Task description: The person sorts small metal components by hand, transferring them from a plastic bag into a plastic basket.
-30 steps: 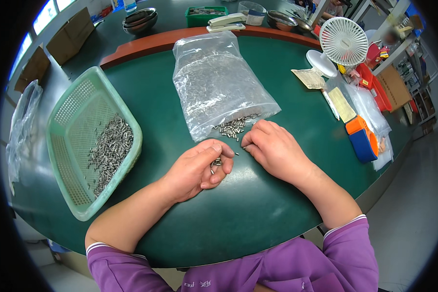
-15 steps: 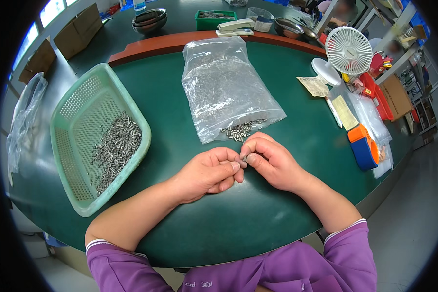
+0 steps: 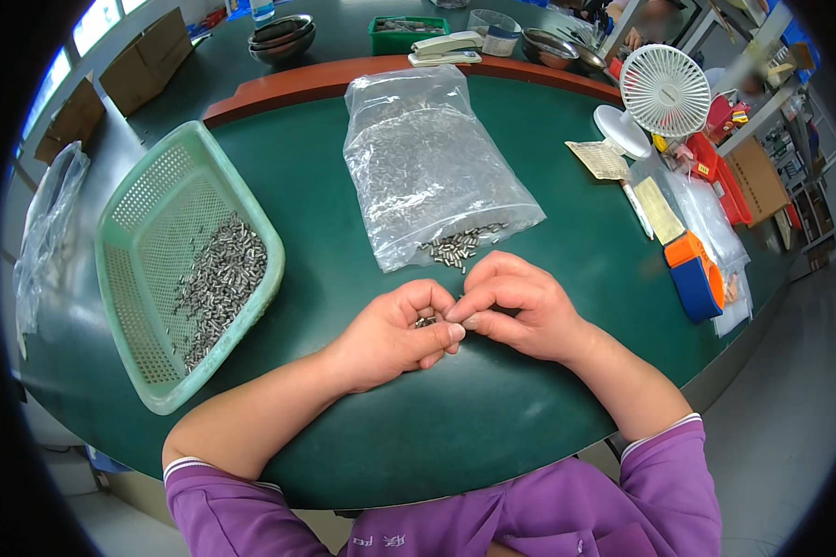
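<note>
My left hand [image 3: 381,339] is curled closed around a few small metal pins [image 3: 424,322], which show in the hollow behind its fingers. Thumb and forefinger of my right hand [image 3: 529,311] are pinched together against the left thumb tip; whatever lies between them is hidden. Just beyond my hands a clear plastic bag [image 3: 427,158] full of such pins lies flat, its mouth toward me. Loose silvery pins [image 3: 453,248] spill at that mouth. On the left a pale green perforated basket [image 3: 149,241] holds a heap of metal pins [image 3: 221,278].
A red-brown raised strip [image 3: 306,84] curves across the back of the green table [image 3: 390,436]. Behind it stand metal bowls [image 3: 283,42], a green bin [image 3: 409,37] and a stapler [image 3: 446,46]. A white fan [image 3: 664,90] and a blue-orange tape dispenser [image 3: 695,278] stand on the right.
The pins that showed between my fingertips are out of sight there; some now show inside my left hand. My right fingers have shifted onto the left thumb tip. Bag and basket stay put.
</note>
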A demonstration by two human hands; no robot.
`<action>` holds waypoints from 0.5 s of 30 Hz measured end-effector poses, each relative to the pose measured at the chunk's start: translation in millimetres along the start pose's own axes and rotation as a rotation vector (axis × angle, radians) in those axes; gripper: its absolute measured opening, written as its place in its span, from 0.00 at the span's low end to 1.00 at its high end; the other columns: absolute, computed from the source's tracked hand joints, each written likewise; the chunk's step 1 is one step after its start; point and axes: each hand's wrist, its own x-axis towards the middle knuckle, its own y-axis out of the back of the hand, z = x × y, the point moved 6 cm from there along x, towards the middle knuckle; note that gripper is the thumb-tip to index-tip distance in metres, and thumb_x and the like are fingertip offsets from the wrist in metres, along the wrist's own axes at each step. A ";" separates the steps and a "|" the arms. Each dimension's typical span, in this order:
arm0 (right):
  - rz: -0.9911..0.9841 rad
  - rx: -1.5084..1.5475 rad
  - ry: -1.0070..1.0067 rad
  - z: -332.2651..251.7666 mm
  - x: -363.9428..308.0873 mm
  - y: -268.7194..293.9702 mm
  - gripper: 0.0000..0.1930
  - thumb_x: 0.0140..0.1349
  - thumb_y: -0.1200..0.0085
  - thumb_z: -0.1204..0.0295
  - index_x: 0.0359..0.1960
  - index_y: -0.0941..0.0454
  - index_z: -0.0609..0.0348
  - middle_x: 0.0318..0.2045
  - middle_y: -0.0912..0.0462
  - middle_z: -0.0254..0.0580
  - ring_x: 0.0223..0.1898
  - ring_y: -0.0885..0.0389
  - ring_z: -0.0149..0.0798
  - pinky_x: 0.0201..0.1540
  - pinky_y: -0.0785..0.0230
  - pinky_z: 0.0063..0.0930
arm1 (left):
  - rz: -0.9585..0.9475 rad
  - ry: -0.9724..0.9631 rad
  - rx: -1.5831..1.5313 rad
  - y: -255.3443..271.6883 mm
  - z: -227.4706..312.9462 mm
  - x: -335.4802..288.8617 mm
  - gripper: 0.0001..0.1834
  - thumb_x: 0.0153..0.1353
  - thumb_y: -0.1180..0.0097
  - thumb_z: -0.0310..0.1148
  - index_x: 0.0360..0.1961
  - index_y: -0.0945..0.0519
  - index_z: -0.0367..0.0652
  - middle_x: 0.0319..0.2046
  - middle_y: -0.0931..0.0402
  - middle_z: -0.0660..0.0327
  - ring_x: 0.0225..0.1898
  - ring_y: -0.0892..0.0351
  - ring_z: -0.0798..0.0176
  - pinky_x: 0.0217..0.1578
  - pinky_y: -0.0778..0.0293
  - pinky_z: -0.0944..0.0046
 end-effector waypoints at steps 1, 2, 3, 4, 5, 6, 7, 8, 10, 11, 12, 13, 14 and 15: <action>-0.005 0.033 -0.007 0.9 -0.7 -1.1 0.09 0.50 0.43 0.80 0.33 0.20 0.54 0.30 0.26 0.35 0.32 0.26 0.34 0.33 0.33 0.25 | -0.012 -0.019 0.017 -0.8 1.3 -0.6 0.05 0.62 0.49 0.30 0.36 0.31 0.43 0.25 0.29 0.65 0.22 0.35 0.78 0.20 0.40 0.77; -0.002 0.034 -0.008 2.5 -1.7 -2.4 0.09 0.50 0.43 0.80 0.33 0.20 0.54 0.30 0.26 0.35 0.32 0.26 0.34 0.33 0.33 0.25 | -0.013 -0.017 0.019 -0.9 1.3 -0.6 0.05 0.62 0.49 0.30 0.36 0.31 0.43 0.25 0.29 0.65 0.22 0.35 0.78 0.20 0.40 0.77; 0.034 0.056 -0.009 4.9 -2.7 -2.3 0.09 0.51 0.44 0.80 0.34 0.20 0.55 0.30 0.26 0.35 0.33 0.26 0.33 0.33 0.33 0.24 | -0.015 -0.023 -0.011 -1.1 1.7 -0.5 0.04 0.62 0.51 0.30 0.36 0.31 0.43 0.26 0.29 0.66 0.21 0.35 0.78 0.20 0.40 0.77; 0.070 0.077 -0.011 6.4 -3.4 -1.2 0.09 0.52 0.44 0.80 0.36 0.20 0.56 0.30 0.26 0.35 0.33 0.27 0.32 0.34 0.33 0.24 | -0.016 -0.029 -0.041 -0.9 2.1 -0.2 0.04 0.63 0.52 0.31 0.37 0.30 0.43 0.26 0.29 0.66 0.21 0.35 0.78 0.19 0.40 0.77; 0.074 0.078 -0.011 5.8 -3.1 -0.2 0.09 0.52 0.44 0.80 0.36 0.20 0.56 0.30 0.26 0.35 0.33 0.27 0.32 0.34 0.33 0.24 | -0.017 -0.026 -0.039 -0.6 1.7 -0.3 0.04 0.63 0.52 0.31 0.37 0.30 0.43 0.26 0.29 0.66 0.21 0.35 0.78 0.19 0.40 0.77; 0.113 0.050 -0.048 6.4 -2.4 3.8 0.09 0.53 0.45 0.79 0.37 0.21 0.57 0.31 0.26 0.36 0.33 0.27 0.31 0.34 0.33 0.23 | -0.031 -0.037 -0.011 -1.0 2.0 -0.7 0.04 0.64 0.54 0.31 0.38 0.30 0.43 0.26 0.29 0.66 0.21 0.36 0.78 0.19 0.41 0.77; 0.153 0.021 -0.084 7.3 -2.1 7.8 0.09 0.54 0.46 0.79 0.38 0.21 0.58 0.31 0.26 0.36 0.33 0.27 0.30 0.34 0.32 0.22 | -0.045 -0.049 0.018 -1.7 2.5 -0.8 0.05 0.65 0.56 0.31 0.39 0.30 0.43 0.27 0.29 0.66 0.21 0.36 0.78 0.19 0.41 0.78; 0.180 0.018 -0.116 8.4 -2.3 10.6 0.10 0.54 0.47 0.79 0.39 0.22 0.57 0.32 0.25 0.36 0.32 0.27 0.29 0.34 0.32 0.20 | -0.047 -0.047 0.021 -2.0 2.5 -0.7 0.05 0.65 0.56 0.31 0.39 0.30 0.43 0.27 0.29 0.66 0.21 0.36 0.78 0.19 0.41 0.78; 0.213 -0.016 -0.127 10.0 -2.3 13.4 0.10 0.55 0.47 0.79 0.39 0.22 0.58 0.32 0.25 0.36 0.31 0.27 0.29 0.33 0.32 0.20 | -0.052 -0.038 0.018 -2.9 2.5 -1.0 0.07 0.66 0.58 0.32 0.40 0.29 0.43 0.27 0.29 0.66 0.21 0.37 0.78 0.19 0.41 0.78; 0.243 -0.051 -0.137 10.9 -2.8 15.2 0.09 0.55 0.47 0.79 0.38 0.22 0.58 0.32 0.25 0.36 0.31 0.27 0.28 0.33 0.32 0.19 | -0.053 -0.036 0.020 -3.0 2.1 -1.2 0.07 0.66 0.58 0.32 0.40 0.29 0.43 0.27 0.29 0.66 0.21 0.37 0.78 0.19 0.41 0.78; 0.260 -0.055 -0.149 12.0 -3.0 14.7 0.09 0.55 0.48 0.80 0.37 0.22 0.58 0.32 0.25 0.37 0.30 0.26 0.29 0.32 0.31 0.20 | -0.062 -0.048 0.018 -3.3 2.1 -1.3 0.07 0.66 0.59 0.32 0.40 0.29 0.43 0.27 0.29 0.67 0.21 0.36 0.78 0.19 0.41 0.78; 0.261 -0.055 -0.149 13.0 -3.2 14.0 0.09 0.55 0.48 0.80 0.37 0.22 0.58 0.32 0.25 0.37 0.30 0.26 0.29 0.32 0.31 0.20 | -0.072 -0.060 0.014 -3.9 2.3 -1.1 0.07 0.67 0.59 0.33 0.39 0.29 0.43 0.27 0.29 0.67 0.21 0.36 0.79 0.19 0.41 0.78; 0.265 -0.074 -0.165 14.8 -3.8 13.6 0.08 0.54 0.47 0.79 0.36 0.22 0.57 0.31 0.25 0.37 0.30 0.26 0.30 0.32 0.31 0.21 | -0.073 -0.059 0.014 -4.2 2.9 -1.2 0.07 0.67 0.59 0.33 0.39 0.29 0.43 0.27 0.29 0.67 0.21 0.36 0.79 0.19 0.41 0.78; 0.269 -0.093 -0.180 16.4 -4.4 13.5 0.07 0.54 0.47 0.79 0.35 0.23 0.57 0.31 0.26 0.36 0.30 0.26 0.31 0.32 0.31 0.22 | -0.077 -0.045 0.019 -4.6 3.2 -1.4 0.08 0.67 0.60 0.33 0.40 0.29 0.43 0.28 0.29 0.66 0.21 0.36 0.78 0.19 0.41 0.78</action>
